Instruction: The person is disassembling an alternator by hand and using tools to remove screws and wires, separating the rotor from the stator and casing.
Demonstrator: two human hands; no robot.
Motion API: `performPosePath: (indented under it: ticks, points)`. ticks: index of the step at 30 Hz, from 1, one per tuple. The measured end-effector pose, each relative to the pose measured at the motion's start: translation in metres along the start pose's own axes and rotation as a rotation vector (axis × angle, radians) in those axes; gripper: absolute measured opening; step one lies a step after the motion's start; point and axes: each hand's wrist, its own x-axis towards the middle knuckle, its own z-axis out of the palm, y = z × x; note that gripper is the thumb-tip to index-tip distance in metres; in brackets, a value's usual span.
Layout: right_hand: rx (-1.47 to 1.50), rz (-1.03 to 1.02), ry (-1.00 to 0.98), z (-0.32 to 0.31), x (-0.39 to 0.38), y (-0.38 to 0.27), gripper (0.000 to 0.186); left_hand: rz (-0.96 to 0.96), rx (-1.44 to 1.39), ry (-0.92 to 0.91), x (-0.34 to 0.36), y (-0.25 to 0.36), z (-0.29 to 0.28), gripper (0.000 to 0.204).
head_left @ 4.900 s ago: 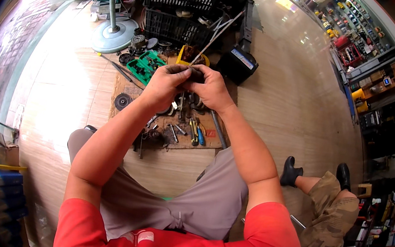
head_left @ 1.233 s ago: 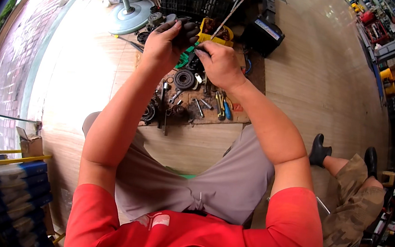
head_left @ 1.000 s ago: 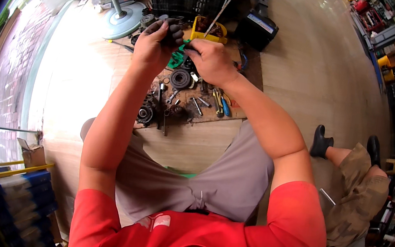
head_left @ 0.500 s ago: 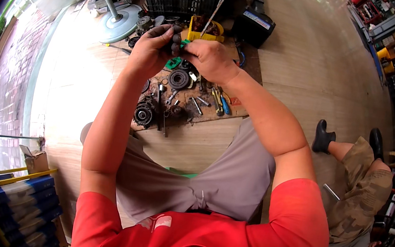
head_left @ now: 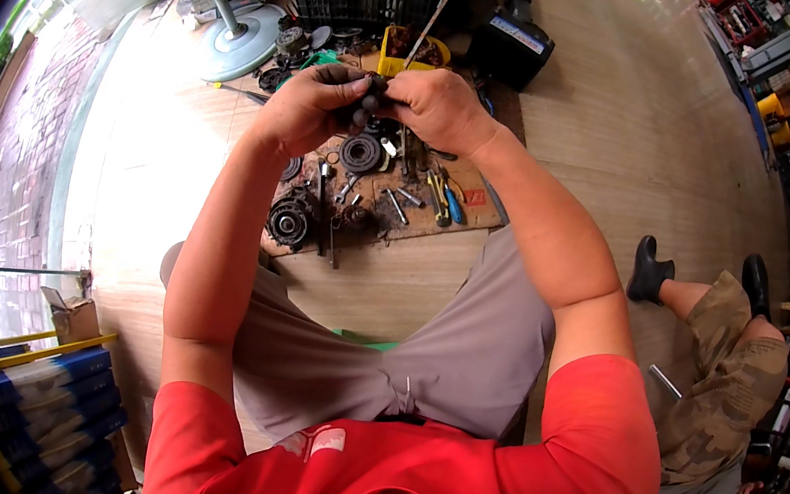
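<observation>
At the upper centre of the frame, the left hand point(head_left: 312, 106) has its thumb and darkened fingers curled inward, and just right of it the right hand point(head_left: 442, 110) bends its fingers toward them. A small dark piece point(head_left: 377, 85) seems to sit between the two, but it blends with the blackened fingertips, so how tight either grip is, and which one has hold of it, I cannot tell. Greasy fingers could let it slip; it would then drop onto the brown board point(head_left: 422, 235) and be hard to pick out near the dark ring point(head_left: 361, 153). As for containers, at lower left are stacked blue boxes point(head_left: 85, 367), their insides hidden, and an open-flapped carton point(head_left: 76, 324), contents not visible. At upper centre, a black crate point(head_left: 348, 6) has round metal pieces at its top, and right of it a yellow bin point(head_left: 394, 68) holds reddish-brown bits, too small to identify.
</observation>
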Motion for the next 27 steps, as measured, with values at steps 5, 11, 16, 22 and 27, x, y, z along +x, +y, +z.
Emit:
performPosePath:
  ticks: [5,11,16,22,27]
  points:
    - [0.064,0.036,-0.002,-0.006,0.001,0.0,0.013,-0.067,0.119,0.054,-0.003,0.003,0.003,0.02]
    - [0.129,0.094,-0.032,-0.011,0.001,-0.003,0.023,-0.101,0.231,0.148,-0.005,0.002,0.01,0.019]
    - [0.25,0.092,-0.104,-0.013,0.0,-0.001,0.028,-0.099,0.302,0.169,-0.006,0.001,0.011,0.018]
    - [0.233,0.13,-0.138,-0.016,0.0,-0.004,0.02,-0.056,0.433,0.203,-0.003,-0.001,0.008,0.015]
    - [0.1,0.127,-0.141,-0.017,0.003,-0.009,0.015,0.148,0.809,0.337,0.0,-0.005,0.013,0.02]
